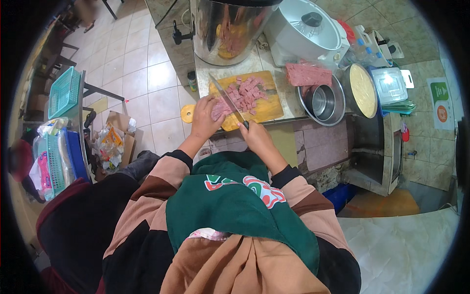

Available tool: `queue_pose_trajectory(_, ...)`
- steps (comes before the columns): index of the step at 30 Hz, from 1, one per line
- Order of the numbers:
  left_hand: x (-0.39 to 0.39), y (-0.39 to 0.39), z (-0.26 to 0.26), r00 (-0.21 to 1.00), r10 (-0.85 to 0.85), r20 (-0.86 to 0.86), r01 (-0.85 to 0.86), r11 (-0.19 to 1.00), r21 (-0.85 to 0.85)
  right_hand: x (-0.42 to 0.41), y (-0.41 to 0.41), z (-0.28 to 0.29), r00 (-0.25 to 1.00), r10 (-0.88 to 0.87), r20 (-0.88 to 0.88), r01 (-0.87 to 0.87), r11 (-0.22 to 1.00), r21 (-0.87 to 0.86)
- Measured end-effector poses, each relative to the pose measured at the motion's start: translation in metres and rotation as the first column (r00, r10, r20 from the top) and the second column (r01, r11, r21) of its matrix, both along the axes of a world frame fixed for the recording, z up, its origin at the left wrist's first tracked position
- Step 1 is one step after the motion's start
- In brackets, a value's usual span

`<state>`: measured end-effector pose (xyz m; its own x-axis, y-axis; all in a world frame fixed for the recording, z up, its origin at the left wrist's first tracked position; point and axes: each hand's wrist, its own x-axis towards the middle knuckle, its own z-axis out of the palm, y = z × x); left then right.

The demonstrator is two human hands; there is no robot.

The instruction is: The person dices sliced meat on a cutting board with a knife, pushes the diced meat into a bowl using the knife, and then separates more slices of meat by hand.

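A wooden cutting board (271,107) lies on the counter in front of me. My right hand (257,136) is closed on the dark handle of a kitchen knife (224,93), whose blade points up and to the left over the board. Under my left hand (205,117), with its fingers bent, is a piece of pink meat (222,107) at the board's left part; the hand presses on it beside the blade. Right of the blade, small pink meat cubes (249,92) lie in a loose heap. Some of the meat's surface is hidden by my fingers and the blade.
A packet of pink meat (309,74) rests at the rim of a steel basin (342,104) holding a smaller steel bowl (323,103). Beyond the board stand a shiny steel container (235,33) and a white mixer (308,29). Another person (73,228) is close at my left.
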<state>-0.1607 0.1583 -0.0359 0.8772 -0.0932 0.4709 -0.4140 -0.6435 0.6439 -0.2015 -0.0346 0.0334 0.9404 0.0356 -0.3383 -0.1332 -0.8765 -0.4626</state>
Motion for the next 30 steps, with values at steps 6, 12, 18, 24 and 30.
queue_pose_trajectory(6,0.002,0.003,-0.004,0.999,-0.048,-0.018,0.047,0.997,-0.054,0.000,0.013,-0.011,0.999,0.039,-0.008,-0.040,0.999,-0.033)
queue_pose_trajectory(12,0.003,0.003,-0.002,0.999,-0.045,-0.012,0.045,0.999,-0.018,0.001,0.017,-0.015,0.999,0.037,-0.015,-0.038,0.997,-0.061)
queue_pose_trajectory(18,0.004,0.005,0.000,0.996,-0.051,-0.079,0.052,0.999,0.012,0.001,0.017,-0.017,0.999,0.029,-0.037,-0.031,0.998,-0.058)
queue_pose_trajectory(24,0.019,0.011,0.022,0.982,-0.179,-0.057,0.188,0.943,0.274,0.002,0.017,-0.017,0.998,0.020,-0.059,-0.024,0.998,-0.062)
queue_pose_trajectory(30,0.022,0.014,0.010,0.974,-0.202,-0.104,0.225,0.925,0.308,0.004,0.020,-0.020,0.999,0.002,-0.042,-0.005,0.998,-0.070)
